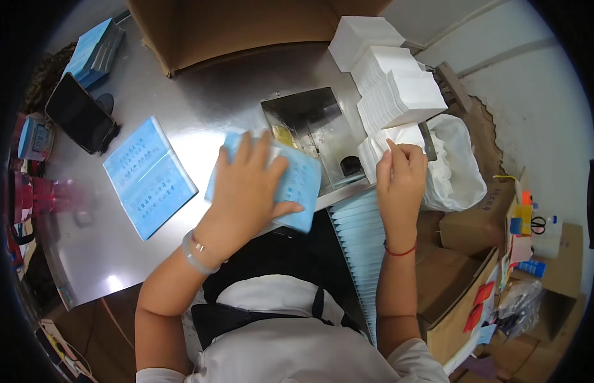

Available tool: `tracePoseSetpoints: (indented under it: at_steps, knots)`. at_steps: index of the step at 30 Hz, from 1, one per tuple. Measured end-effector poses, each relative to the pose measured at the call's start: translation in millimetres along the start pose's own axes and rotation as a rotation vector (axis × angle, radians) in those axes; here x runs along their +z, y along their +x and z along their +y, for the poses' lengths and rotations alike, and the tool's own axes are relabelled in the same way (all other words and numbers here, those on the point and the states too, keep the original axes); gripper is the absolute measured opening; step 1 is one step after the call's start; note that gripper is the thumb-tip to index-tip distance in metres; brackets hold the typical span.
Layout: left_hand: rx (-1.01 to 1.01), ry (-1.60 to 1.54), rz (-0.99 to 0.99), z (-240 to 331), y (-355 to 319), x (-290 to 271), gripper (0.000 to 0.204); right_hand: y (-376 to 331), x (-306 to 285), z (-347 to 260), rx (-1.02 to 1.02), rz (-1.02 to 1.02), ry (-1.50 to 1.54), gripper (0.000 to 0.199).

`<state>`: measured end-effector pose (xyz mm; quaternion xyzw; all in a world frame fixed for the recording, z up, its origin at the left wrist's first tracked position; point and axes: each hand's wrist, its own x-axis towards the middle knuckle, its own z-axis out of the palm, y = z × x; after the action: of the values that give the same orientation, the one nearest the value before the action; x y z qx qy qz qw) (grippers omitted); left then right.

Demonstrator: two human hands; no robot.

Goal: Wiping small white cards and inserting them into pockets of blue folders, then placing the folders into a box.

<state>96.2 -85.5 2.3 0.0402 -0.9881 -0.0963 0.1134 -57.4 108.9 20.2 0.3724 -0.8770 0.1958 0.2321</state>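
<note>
L hand (pixel 249 191) flat on blue packet (pixel 300 182) at tabletop (pixel 201 108) edge; R hand (pixel 401 179) fingers (pixel 405 153) pinch white tissue stack (pixel 389 143).

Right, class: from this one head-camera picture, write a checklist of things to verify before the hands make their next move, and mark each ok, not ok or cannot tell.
1. Left hand has the light blue packet under control: ok, palm flat on it, fingers spread.
2. Right hand grips a white tissue stack: ok, fingertips on it.
3. More tissue stacks within reach: ok, piled behind.
4. Metal fixture free of clutter: cannot tell, partly hidden.
5. Spare flat blue packet on the steel table: ok, lies apart.
</note>
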Motion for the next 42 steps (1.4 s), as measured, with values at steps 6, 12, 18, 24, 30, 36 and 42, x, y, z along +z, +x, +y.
tracePoseSetpoints:
  at_steps: [6, 12, 18, 24, 30, 36, 42]
  knots:
    - [-0.179, -0.098, 0.014, 12.0, -40.7, -11.7, 0.053, 3.4, -21.7, 13.0, 0.021, -0.1, 0.191, 0.023]
    - [-0.327, -0.182, 0.167, 19.4, -34.9, 5.2, 0.043, -0.1, -11.0, 14.3, 0.036, -0.027, 0.197, 0.02]
    - [-0.299, -0.152, 0.138, 17.8, -37.8, 10.2, 0.035, -2.8, -6.7, 17.5, 0.005, 0.041, 0.199, 0.024]
    - [-0.224, -0.172, 0.011, 23.1, -53.3, -7.5, 0.052, -5.2, -23.3, -2.4, -0.193, 0.072, 0.081, 0.035]
    - [-0.177, -0.457, 0.092, -6.1, -47.6, 2.3, 0.052, -49.4, 16.4, -91.3, -0.361, -0.237, 0.332, 0.028]
    - [0.035, -0.583, 0.125, 7.2, -53.6, -21.5, 0.062, 14.6, 82.3, -49.9, -0.46, -0.348, 0.293, 0.006]
    - [-0.824, 0.157, 1.224, -208.5, -170.2, -81.9, 0.066, 5.0, 26.8, -91.8, -0.095, -0.05, 0.501, 0.008]
